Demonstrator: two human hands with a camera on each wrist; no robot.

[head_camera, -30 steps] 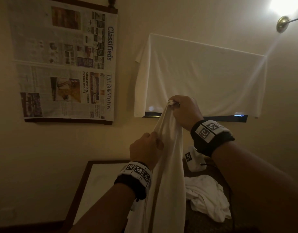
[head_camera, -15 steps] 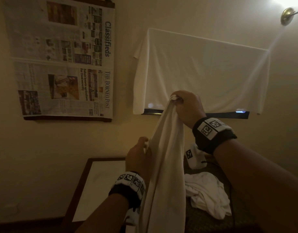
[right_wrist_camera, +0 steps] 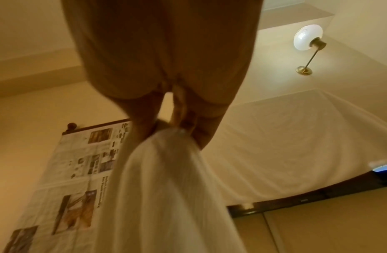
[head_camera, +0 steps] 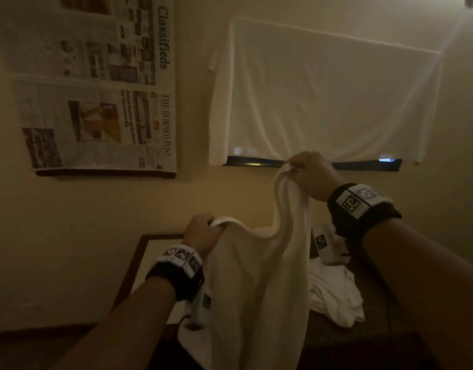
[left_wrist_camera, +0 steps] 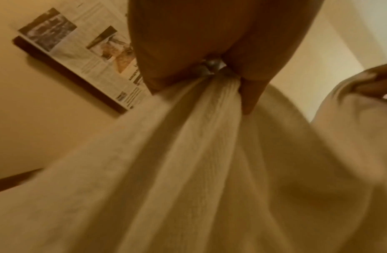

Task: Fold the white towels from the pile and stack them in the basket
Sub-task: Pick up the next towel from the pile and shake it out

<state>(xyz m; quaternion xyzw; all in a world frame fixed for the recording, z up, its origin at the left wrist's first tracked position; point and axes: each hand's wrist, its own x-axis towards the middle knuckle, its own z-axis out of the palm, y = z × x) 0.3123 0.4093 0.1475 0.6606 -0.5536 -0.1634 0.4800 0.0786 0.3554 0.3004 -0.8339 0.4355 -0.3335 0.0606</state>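
A white towel (head_camera: 259,289) hangs in the air between my two hands. My right hand (head_camera: 307,173) grips its upper corner high at the centre right; in the right wrist view my fingers (right_wrist_camera: 201,130) pinch the bunched cloth (right_wrist_camera: 166,179). My left hand (head_camera: 203,231) holds the top edge lower and to the left, and the left wrist view shows the towel (left_wrist_camera: 199,162) gathered in its grasp (left_wrist_camera: 209,73). Below on the right lies the crumpled pile of white towels (head_camera: 334,297) on a dark surface. The basket is not in sight.
A newspaper (head_camera: 96,84) hangs on the wall at upper left. A white cloth (head_camera: 323,94) covers a dark-edged object on the wall behind my hands. A dark-framed light board (head_camera: 147,260) sits low left of centre. A wall lamp (right_wrist_camera: 308,40) glows at upper right.
My left hand has slid left along the towel's edge, away from the right hand, spreading the top of the towel. The view has tilted slightly downward.
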